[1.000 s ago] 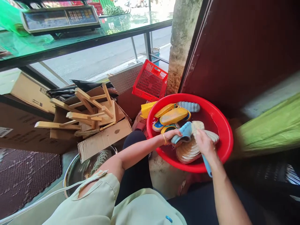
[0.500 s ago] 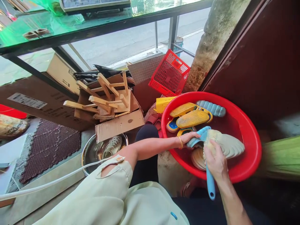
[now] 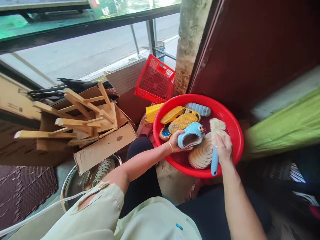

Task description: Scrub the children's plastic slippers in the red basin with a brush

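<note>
Over a red basin (image 3: 237, 133), my left hand (image 3: 177, 141) grips a light blue shoe (image 3: 183, 139) with its opening towards me and a small animal face at its far end. My right hand (image 3: 223, 148) is closed round a scrubbing brush (image 3: 214, 160) with a blue handle and pale bristles, which point up and away just right of the shoe. Beneath and between them lies a ridged whitish sole (image 3: 201, 155). Yellow-soled shoes (image 3: 183, 122) rest at the basin's left, and a grey-blue ridged sole (image 3: 198, 109) lies at its back.
Behind the basin leans a red plastic crate (image 3: 156, 80). Wooden stool legs (image 3: 77, 123) stick up from a cardboard box (image 3: 107, 146) on the left. Below it is a metal bowl (image 3: 66, 190) with a shoe inside. A dark red panel (image 3: 252, 50) rises at the right.
The blue shoe has turned from sole-up to opening-up and is now apart from the brush. The view has shifted right, so the surroundings appear further left.
</note>
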The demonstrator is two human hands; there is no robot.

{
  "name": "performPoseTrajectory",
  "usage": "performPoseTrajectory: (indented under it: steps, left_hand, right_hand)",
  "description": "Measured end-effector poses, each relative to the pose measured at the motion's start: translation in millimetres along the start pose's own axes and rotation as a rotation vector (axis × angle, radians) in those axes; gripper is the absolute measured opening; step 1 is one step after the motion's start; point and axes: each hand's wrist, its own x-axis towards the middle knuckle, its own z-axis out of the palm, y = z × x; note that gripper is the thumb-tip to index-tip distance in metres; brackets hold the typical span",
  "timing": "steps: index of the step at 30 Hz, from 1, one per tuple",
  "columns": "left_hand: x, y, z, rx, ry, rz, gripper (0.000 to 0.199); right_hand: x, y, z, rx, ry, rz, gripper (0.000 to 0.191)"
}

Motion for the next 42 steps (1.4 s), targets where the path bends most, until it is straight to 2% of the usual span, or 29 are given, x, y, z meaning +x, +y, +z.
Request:
performPoseTrajectory:
  steps: [3,7,10,14,17,19,23,25,28,32,37,42]
  left_hand:
    - [2.2,0.6,1.3,-0.032,-0.008,0.022,0.047]
    - [7.7,-3.4,3.5,-0.031,0.015,0.023,0.051]
    - [10.8,-7.0,6.2,-0.034,0.016,0.023,0.051]
    - [19.7,-7.8,18.4,-0.036,-0.037,0.062,0.051]
    - [32.9,-7.9,30.3,0.002,-0.034,0.113,0.052]
    - [41.7,-11.6,34.7,0.081,0.024,0.176,0.05]
    - [48.5,-31.3,32.2,0.486,0.145,0.39,0.045]
    - [45.8,-42.0,29.4,0.707,0.121,0.514,0.048]
    - [38.7,-49.9,29.1,0.884,0.053,0.633,0.052]
    - [30.3,-42.0,31.4,0.956,0.08,0.669,0.048]
    - [30.6,-17.1,28.8,0.876,0.145,0.783,0.051]
    - [37.3,6.5,24.8,0.759,0.178,0.901,0.065]
  right_hand:
    - [-1.4,0.3,4.0,-0.135,-0.161,0.06,0.078]
    - [-8.2,-0.2,-2.2,-0.33,-0.199,0.047,0.071]
    - [-19.1,-8.1,-20.9,-0.389,-0.201,0.038,0.065]
    - [-37.7,-28.1,-55.4,-0.337,-0.209,0.08,0.067]
    - [-49.8,-37.8,-65.5,-0.265,-0.315,0.104,0.066]
    - [-53.4,-36.3,-57.5,-0.292,-0.357,0.067,0.061]
    - [-41.8,-19.2,-18.7,-0.503,-0.28,-0.106,0.048]
    - [-29.2,-10.5,1.7,-0.595,-0.229,-0.166,0.044]
    - [-11.7,-3.7,24.4,-0.707,-0.102,-0.217,0.041]
    - [-0.9,-5.2,36.7,-0.683,-0.053,-0.218,0.039]
    - [-8.1,-8.0,34.3,-0.48,-0.183,-0.309,0.046]
    - [-25.2,-2.1,29.0,-0.43,-0.253,-0.51,0.049]
